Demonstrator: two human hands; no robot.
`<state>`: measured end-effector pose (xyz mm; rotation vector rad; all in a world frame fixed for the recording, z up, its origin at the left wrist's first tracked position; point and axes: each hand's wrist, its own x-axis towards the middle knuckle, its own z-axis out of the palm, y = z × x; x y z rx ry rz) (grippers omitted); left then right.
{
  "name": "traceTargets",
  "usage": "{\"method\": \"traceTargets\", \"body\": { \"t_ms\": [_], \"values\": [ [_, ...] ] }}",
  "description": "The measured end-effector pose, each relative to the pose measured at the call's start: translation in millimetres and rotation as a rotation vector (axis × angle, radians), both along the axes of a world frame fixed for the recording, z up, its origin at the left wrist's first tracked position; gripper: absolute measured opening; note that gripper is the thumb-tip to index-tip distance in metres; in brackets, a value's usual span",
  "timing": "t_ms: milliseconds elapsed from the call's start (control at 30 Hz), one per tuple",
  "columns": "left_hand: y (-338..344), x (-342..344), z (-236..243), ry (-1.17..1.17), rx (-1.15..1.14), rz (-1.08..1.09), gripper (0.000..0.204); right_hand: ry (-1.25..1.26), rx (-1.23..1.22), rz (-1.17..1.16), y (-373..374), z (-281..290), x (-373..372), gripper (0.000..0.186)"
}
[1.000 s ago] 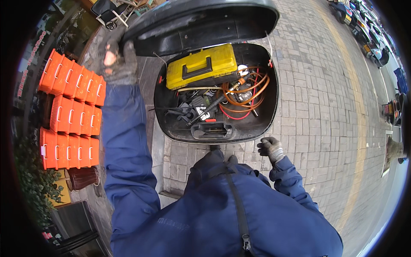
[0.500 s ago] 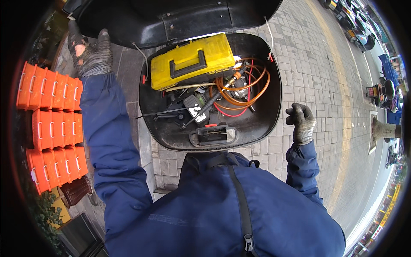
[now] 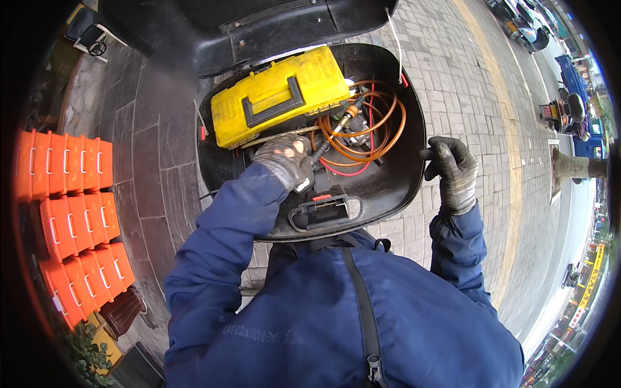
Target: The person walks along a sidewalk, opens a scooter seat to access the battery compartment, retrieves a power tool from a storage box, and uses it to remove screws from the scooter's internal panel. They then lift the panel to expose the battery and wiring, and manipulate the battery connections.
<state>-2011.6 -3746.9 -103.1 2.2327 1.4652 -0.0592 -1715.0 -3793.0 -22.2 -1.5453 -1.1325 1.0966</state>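
My left hand [image 3: 284,158], in a worn grey glove with torn fingertips, reaches into a black top box [image 3: 394,191]. Its fingers curl down over dark tools in front of a yellow toolbox [image 3: 279,94]; what they close on is hidden. Just right of them a black ribbed handle [image 3: 319,152] sticks out. A coiled orange hose [image 3: 387,147] with a brass fitting [image 3: 351,111] lies beside the toolbox. Outside the box's right edge, my gloved right hand [image 3: 454,171] hovers with fingers loosely bent and apart, holding nothing.
The box's raised black lid [image 3: 278,29] stands at the far side, tied by a white cord [image 3: 394,45]. Stacked orange crates [image 3: 87,223] stand at the left. Grey paving [image 3: 472,97] surrounds the box. A tree trunk [image 3: 585,167] and parked vehicles are at the right.
My left hand has come down from beside the raised lid into the box, onto the dark tools. My right hand stays near the right edge, its fingers slightly more extended. The view has shifted a little.
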Motion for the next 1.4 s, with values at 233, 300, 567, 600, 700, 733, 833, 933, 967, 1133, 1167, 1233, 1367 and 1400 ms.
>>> {"method": "traceTargets", "body": {
  "t_ms": [233,300,567,600,700,733,833,933,967,1133,1167,1233,1367,1400],
  "values": [
    [30,30,-47,0.267,-0.284,-0.004,0.053,0.102,-0.136,0.037,-9,-2,-11,0.021],
    [34,32,-55,0.254,-0.277,-0.006,0.045,0.064,-0.169,0.102,-11,-8,-20,0.022],
    [15,45,-37,0.26,-0.187,0.045,0.056,-0.534,-0.072,0.81,-2,-43,-54,0.024],
    [15,49,-35,0.343,-0.138,0.046,0.057,-0.584,-0.082,0.847,0,-47,-54,0.023],
    [18,56,-36,0.403,-0.16,0.077,0.062,-0.646,-0.091,0.905,4,-54,-53,0.024],
    [23,52,-37,0.246,-0.214,0.093,0.057,-0.664,-0.076,0.919,4,-56,-53,0.025],
    [29,39,-44,0.05,-0.25,0.245,0.056,-0.703,-0.121,0.953,6,-56,-55,0.027],
    [42,22,-45,-0.72,-0.028,0.469,0.017,-0.756,-0.199,1.013,11,-56,-58,0.028],
    [53,16,-42,-0.969,-0.092,0.543,0.012,-0.767,-0.232,1.031,13,-57,-60,0.028],
    [97,-31,-21,-1.317,-0.109,0.9,0.006,-0.872,-0.319,1.123,34,-89,-77,0.029],
    [100,-38,-20,-1.213,-0.049,0.868,0.011,-0.905,-0.333,1.186,41,-99,-82,0.029],
    [92,-48,-21,-0.579,0.216,0.671,0.015,-0.945,-0.398,1.12,52,-120,-92,0.035],
    [66,-44,-26,-1.043,-0.002,0.551,0.024,-0.427,-0.071,0.853,73,-138,-106,0.03],
    [61,-41,-25,-0.96,0.01,0.48,0.027,-0.403,-0.009,0.823,76,-138,-108,0.03]
  ]
}}
